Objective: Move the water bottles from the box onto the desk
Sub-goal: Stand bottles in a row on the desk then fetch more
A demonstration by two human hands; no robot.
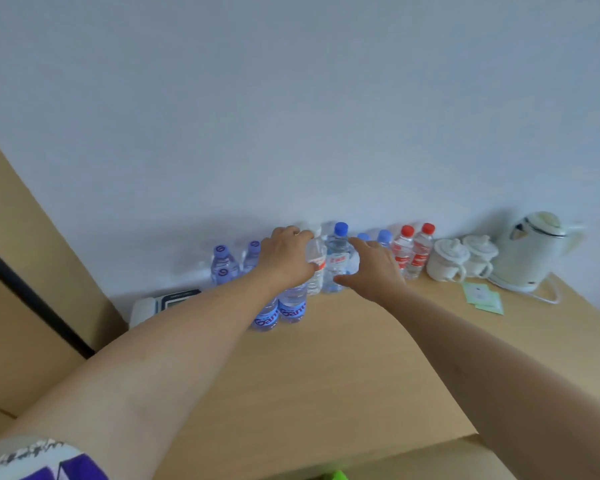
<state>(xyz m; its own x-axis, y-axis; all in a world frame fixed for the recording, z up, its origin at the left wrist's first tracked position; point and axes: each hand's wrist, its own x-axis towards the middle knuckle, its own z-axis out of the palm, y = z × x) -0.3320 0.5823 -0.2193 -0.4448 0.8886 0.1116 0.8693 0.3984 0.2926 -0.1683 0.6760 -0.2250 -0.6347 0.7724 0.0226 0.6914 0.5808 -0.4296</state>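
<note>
Water bottles stand in a row along the wall on the wooden desk [326, 368]. My left hand [286, 256] is closed over a clear white-capped bottle [316, 271]. My right hand [373, 268] cups the blue-capped bottle [338, 258] beside it, thumb in front and fingers at its right shoulder. Both bottles are upright on the desk. To the left stand two purple-capped bottles [222, 266]. Two blue-labelled bottles [291, 304] sit in front, partly hidden by my left forearm. To the right are two light-blue-capped bottles [384, 237] and two red-capped bottles [414, 251]. I cannot make out the box for certain.
Two white lidded cups [445, 259] and a white electric kettle [530, 251] stand at the right, with green packets [484, 297] in front. A desk phone [163, 303] sits at the left by a tall wooden panel [32, 289]. A tan surface [430, 460] lies below the desk's front edge.
</note>
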